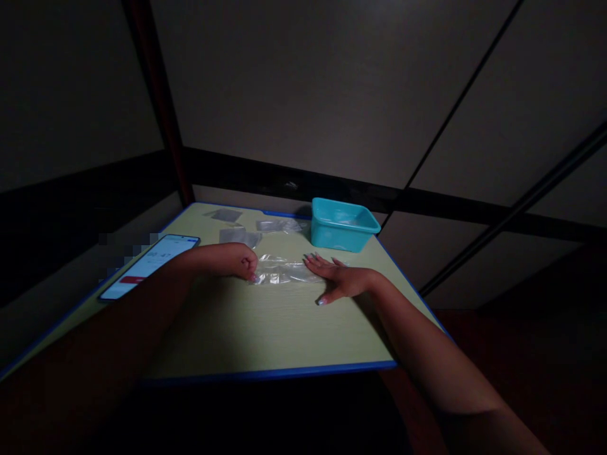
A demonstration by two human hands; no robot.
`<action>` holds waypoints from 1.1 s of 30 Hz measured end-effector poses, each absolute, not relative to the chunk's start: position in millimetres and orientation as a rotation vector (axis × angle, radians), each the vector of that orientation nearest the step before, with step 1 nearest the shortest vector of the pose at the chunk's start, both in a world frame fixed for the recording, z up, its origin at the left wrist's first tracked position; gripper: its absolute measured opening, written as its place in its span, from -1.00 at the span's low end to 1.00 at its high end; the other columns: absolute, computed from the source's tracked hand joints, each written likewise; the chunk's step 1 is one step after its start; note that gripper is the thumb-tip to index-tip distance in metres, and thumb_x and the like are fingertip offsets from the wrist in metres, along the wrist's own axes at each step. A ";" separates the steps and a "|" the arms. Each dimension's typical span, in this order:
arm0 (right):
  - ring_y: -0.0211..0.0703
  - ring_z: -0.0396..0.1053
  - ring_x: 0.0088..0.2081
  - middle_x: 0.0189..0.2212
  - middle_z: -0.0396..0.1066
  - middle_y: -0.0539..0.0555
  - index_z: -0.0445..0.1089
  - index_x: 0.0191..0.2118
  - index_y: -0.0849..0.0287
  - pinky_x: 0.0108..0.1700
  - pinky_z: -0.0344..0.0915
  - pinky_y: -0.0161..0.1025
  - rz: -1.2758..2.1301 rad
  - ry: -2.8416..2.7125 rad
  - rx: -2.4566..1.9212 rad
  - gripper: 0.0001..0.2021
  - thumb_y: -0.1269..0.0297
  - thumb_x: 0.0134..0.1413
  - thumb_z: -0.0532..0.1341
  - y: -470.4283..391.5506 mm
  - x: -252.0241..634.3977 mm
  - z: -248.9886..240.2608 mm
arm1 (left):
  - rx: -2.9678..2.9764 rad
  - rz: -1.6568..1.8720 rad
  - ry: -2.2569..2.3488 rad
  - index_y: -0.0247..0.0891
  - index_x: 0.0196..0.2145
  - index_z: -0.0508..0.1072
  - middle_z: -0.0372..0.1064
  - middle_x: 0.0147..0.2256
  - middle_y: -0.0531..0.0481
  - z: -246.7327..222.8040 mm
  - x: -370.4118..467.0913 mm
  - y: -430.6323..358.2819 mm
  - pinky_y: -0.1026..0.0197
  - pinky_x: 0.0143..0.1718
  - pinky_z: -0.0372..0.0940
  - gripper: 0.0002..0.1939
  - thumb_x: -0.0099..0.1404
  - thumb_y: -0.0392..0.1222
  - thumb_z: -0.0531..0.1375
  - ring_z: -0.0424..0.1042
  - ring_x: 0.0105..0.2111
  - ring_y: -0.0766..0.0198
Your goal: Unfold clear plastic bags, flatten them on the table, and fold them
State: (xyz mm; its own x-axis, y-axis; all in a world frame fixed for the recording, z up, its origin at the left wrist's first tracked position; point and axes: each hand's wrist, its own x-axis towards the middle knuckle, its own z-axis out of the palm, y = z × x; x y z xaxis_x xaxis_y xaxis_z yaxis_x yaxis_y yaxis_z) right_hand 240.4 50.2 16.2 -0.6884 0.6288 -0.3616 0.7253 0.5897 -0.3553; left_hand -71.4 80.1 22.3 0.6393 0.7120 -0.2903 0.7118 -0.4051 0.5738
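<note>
A clear plastic bag [284,273] lies flat and creased on the table, its surface catching the light. At its left end my left hand [237,260] is closed, with fingers curled and fingertips pinching the bag's edge. My right hand [344,279] rests on the bag's right part, palm down, fingers spread and thumb out to the side. Behind the bag lie another clear plastic bag [279,225] and a greyish flat packet [239,237]. One more greyish flat packet [225,215] is near the far left corner.
A turquoise plastic basket [344,226] stands at the table's far right. A phone [152,265] with a lit screen lies at the left edge, partly behind my left forearm. The pale table [265,335] has a blue rim and stands against a panelled wall [294,95]. The room is dim.
</note>
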 end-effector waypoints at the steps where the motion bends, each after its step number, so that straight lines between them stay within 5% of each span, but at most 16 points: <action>1: 0.11 -0.62 0.32 0.34 -0.61 0.11 -0.49 0.33 0.03 0.22 -0.57 0.24 -0.718 2.611 1.134 0.07 -0.17 -0.09 0.24 49.8 240.2 16.8 | 2.188 0.038 1.124 -0.25 -0.50 0.39 0.31 -0.53 0.07 22.1 -71.5 80.9 0.29 -0.45 0.10 -0.75 -0.01 0.01 0.19 0.29 -0.46 0.25; 27: 0.13 -0.65 0.32 0.34 -0.63 0.13 -0.54 0.32 0.06 0.20 -0.58 0.28 -0.705 2.576 1.129 0.13 -0.21 -0.14 0.25 46.6 236.1 21.0 | 2.250 0.136 1.206 -0.23 -0.57 0.31 0.23 -0.56 0.07 17.0 -58.9 72.1 0.28 -0.51 0.04 -0.61 0.03 0.18 0.13 0.24 -0.51 0.26; 33: 0.13 -0.67 0.31 0.33 -0.65 0.13 -0.53 0.33 0.07 0.21 -0.59 0.27 -0.714 2.549 1.124 0.16 -0.21 -0.18 0.27 47.3 238.4 23.2 | 2.219 0.535 1.481 -0.23 -0.52 0.30 0.26 -0.53 0.04 6.8 -50.0 74.4 0.27 -0.49 0.10 -0.66 0.08 0.13 0.07 0.27 -0.48 0.24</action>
